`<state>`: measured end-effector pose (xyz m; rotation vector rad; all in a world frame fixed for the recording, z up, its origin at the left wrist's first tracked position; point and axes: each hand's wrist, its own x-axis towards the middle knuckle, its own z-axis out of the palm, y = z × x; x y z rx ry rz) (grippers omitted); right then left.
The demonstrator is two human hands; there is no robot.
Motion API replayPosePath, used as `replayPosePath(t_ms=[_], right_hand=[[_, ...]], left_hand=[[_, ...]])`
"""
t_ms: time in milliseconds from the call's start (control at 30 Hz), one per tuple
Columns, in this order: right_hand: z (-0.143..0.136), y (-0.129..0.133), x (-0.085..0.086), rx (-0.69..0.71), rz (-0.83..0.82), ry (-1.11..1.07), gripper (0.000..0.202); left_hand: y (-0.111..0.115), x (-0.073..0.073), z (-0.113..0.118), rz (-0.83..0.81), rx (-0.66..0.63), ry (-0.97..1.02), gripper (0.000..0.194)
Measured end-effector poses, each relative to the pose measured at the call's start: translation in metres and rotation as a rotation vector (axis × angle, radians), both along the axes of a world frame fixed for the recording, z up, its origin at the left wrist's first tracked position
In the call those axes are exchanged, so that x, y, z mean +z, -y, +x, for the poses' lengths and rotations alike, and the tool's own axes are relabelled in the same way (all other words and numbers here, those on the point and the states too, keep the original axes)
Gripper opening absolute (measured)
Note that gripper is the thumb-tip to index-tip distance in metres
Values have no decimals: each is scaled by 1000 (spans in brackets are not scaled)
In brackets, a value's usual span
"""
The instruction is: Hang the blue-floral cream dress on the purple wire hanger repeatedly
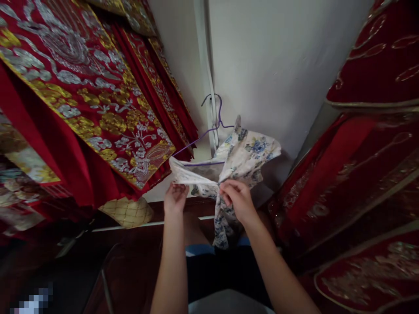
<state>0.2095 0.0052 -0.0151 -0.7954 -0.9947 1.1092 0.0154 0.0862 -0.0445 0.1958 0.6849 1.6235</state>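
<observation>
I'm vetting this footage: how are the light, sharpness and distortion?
Head view: dim, with a soft shadow on the pale grey wall beside the white, blue-flowered cloth garment; head view: the dark-red embroidered cloth at right looks smeared; head view: outer edges look stretched, likely a wide lens, and a pixelated patch sits at lower left.

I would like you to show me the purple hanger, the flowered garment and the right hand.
Purple hanger (220, 124), head view: the neck below its hook.
Flowered garment (245, 156), head view: its patterned cloth.
Right hand (240, 199), head view: the back of it.
</observation>
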Motion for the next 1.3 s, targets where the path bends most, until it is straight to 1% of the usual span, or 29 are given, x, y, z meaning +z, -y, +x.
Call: replayPosePath(t_ms=[33,67,100,167,233,267,333,400,433,500,567,633,667,733,800,833,900,967,1000,1033,1100,1133,1167,1200,1267,1300], right_hand=[[1,3,-4,-45,-16,-74,26],[5,6,-7,-96,-27,-145,26],[9,10,-10,-149,-33,-206,25],[22,17,-18,-254,-37,-294,23],[38,24,-28,-363,-50,-348,21],[46,27,-34,-417,-66,-368,20],[59,31,-45,-545,-96,-424,24],[68,34,-52,-676,-76,-490,30],[71,36,-53,-730,-36,-509,31],[73,38,-51,-778,61,-485,31],[70,39,-47,-734,94,-369,28],[61,39,-46,-595,44,-197,26],[55,38,-47,-497,8,-116,30],[39,39,-53,-275,-42,-2,49],[22,41,-58,-74,-64,50,67],[15,42,-59,12,-74,85,70],[6,47,-56,201,-86,194,67],[2,51,-49,406,-82,311,54],[2,53,-44,478,-81,353,48],[3,53,-38,521,-84,378,44],[8,52,-27,521,-105,384,40],[11,50,-21,493,-122,362,38],[15,47,-14,460,-146,322,37],[20,44,-7,409,-169,267,35],[34,35,10,235,-193,137,31],[43,30,18,136,-187,82,30]], left_hand=[[6,-13,10,-60,-14,33,31],[12,-27,20,-85,-21,40,29],[19,-39,31,-103,-43,14,26],[31,-59,50,-97,-88,-137,21],[42,-69,63,-30,-147,-350,19],[47,-70,68,27,-159,-443,23],[53,-65,72,154,-149,-547,31],[57,-51,72,262,-122,-552,33],[60,-43,72,297,-126,-531,33],[68,-26,73,340,-150,-472,32],[80,-10,76,380,-162,-448,31],[95,6,82,439,-193,-526,28],[103,13,84,473,-213,-599,26],[117,28,88,541,-244,-759,22],[126,37,86,604,-238,-889,19],[128,40,83,630,-220,-942,18],[126,37,73,645,-177,-1043,18],[118,27,59,597,-141,-1133,19],[114,21,51,559,-128,-1151,20],[110,14,44,522,-124,-1146,19],[105,3,31,494,-165,-1083,22],[105,-2,26,509,-228,-1050,26],[107,-7,23,532,-321,-1035,31],[110,-12,20,562,-450,-1049,32],[117,-22,16,609,-742,-1151,23],[120,-28,14,615,-856,-1221,19]])
